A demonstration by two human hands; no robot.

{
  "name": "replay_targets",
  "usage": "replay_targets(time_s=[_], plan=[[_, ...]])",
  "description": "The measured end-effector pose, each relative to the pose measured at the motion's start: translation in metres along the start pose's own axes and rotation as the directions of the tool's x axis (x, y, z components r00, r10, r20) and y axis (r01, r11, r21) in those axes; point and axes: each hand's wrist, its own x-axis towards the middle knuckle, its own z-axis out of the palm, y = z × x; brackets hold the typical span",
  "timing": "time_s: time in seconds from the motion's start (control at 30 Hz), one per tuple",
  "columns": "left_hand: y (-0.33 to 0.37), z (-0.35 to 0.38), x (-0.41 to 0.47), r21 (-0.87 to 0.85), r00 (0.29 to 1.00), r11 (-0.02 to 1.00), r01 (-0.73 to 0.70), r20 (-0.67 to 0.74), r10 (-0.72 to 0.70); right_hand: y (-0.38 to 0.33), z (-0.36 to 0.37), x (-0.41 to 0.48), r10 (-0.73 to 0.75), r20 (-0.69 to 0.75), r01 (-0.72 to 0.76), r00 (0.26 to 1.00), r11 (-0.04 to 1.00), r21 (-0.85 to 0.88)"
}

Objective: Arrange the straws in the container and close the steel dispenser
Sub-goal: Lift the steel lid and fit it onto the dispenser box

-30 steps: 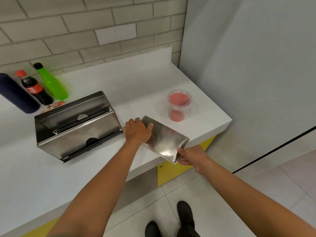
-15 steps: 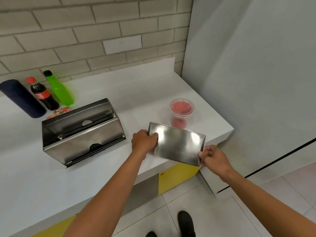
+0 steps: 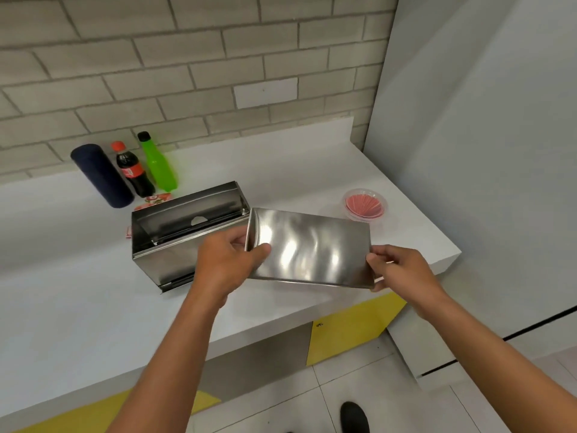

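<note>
We hold a steel lid (image 3: 309, 246) above the near edge of a white counter (image 3: 78, 307), one hand at each short end. Our left hand (image 3: 226, 265) grasps the left end, the thumb pressed on the shiny upper face and the fingers curled behind the edge; our right hand (image 3: 402, 271) pinches the right end, the thumb on the near corner and the fingers wrapped under it. The lid is lifted clear of the counter, tilted so that its polished face turns toward us, and its left end overlaps the right side of the steel dispenser (image 3: 184, 232). The dispenser rests on the counter to the left of the lid, open at the top, its interior dark; whether straws lie inside we cannot tell. To the right and farther away, near the right end of the counter, stands a clear cup (image 3: 364, 205) filled with red straws (image 3: 363, 204), well apart from the dispenser. Along the far left, against the brick wall (image 3: 187, 57), stand a dark blue cylinder (image 3: 101, 175), a cola bottle (image 3: 132, 170) with a red cap and a green bottle (image 3: 159, 165) with a black cap, close together. A small printed packet (image 3: 156, 199) lies just behind the dispenser. Below the counter a yellow panel (image 3: 349, 328) and a black shoe (image 3: 354, 417) on the tiled floor are visible.
</note>
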Motion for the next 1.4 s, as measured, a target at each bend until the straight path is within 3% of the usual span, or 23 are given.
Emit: replay_targets(time_s=[0.23,0.6,1.07,1.4], plan=[[-0.01,-0.071,-0.002,-0.093,0.979,0.993,0.07,-0.186,-0.086,-0.068,0.053,0.033,-0.085,0.168,0.086,0.982,0.996,0.002],[-0.04,-0.126,0.009,-0.169,0.864,0.967,0.19,-0.439,-0.246,-0.128,0.138,0.101,-0.149,0.392,0.176,0.908,0.984,-0.033],[-0.06,-0.149,0.034,-0.261,0.812,0.931,0.255,-0.465,-0.353,-0.158,0.176,0.142,-0.086,0.638,0.234,0.766,0.96,-0.152],[-0.067,-0.161,0.056,-0.229,0.837,0.931,0.285,-0.414,-0.359,-0.17,0.181,0.148,-0.075,0.639,0.277,0.765,0.935,-0.223]])
